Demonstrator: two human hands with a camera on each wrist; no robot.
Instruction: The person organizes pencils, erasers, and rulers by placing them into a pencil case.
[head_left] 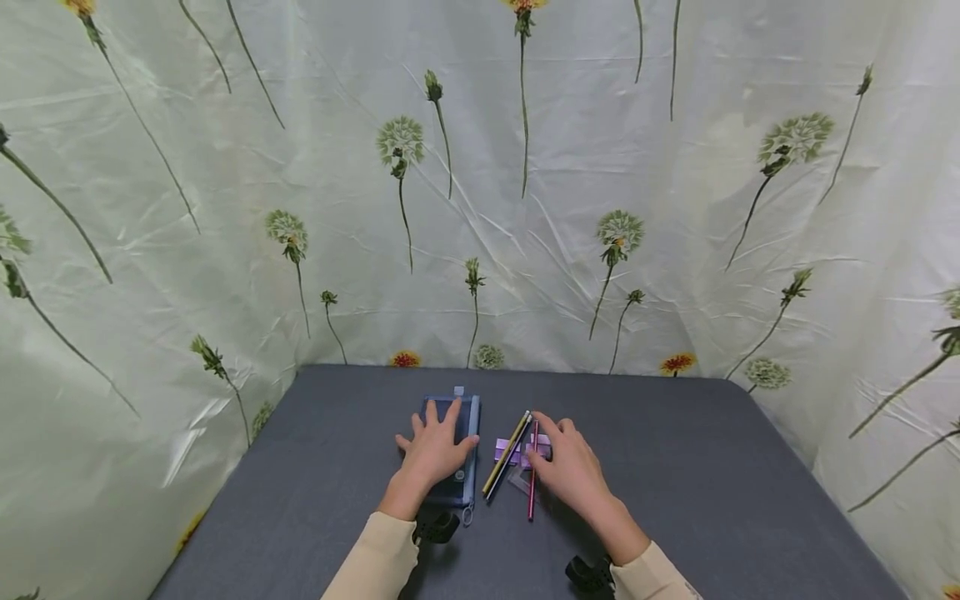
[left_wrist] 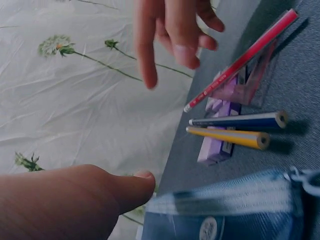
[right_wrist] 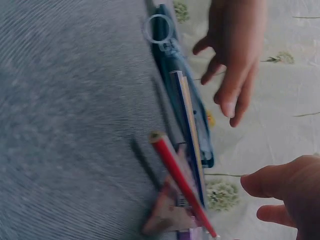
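My left hand [head_left: 435, 454] is spread with fingers apart over a blue zippered pencil case [head_left: 470, 467]. In the left wrist view its thumb [left_wrist: 127, 192] stretches out above the case's zip edge. My right hand [head_left: 573, 471] hovers over the small pile to the right, relaxed fingers holding nothing. Closest to its fingertips is a red pencil [head_left: 532, 492], propped slantwise across purple boxes [head_left: 507, 451]. A yellow pencil [head_left: 504, 457] and a dark blue pencil [left_wrist: 240, 120] lean side by side on the same boxes. Beneath the red pencil lies a clear triangular ruler [left_wrist: 255, 85].
A dark grey cloth [head_left: 337, 492] covers the table. Behind it hangs a pale curtain [head_left: 525, 242] with a dandelion print. The zip's ring pull [head_left: 468, 515] sticks out at the near end of the case.
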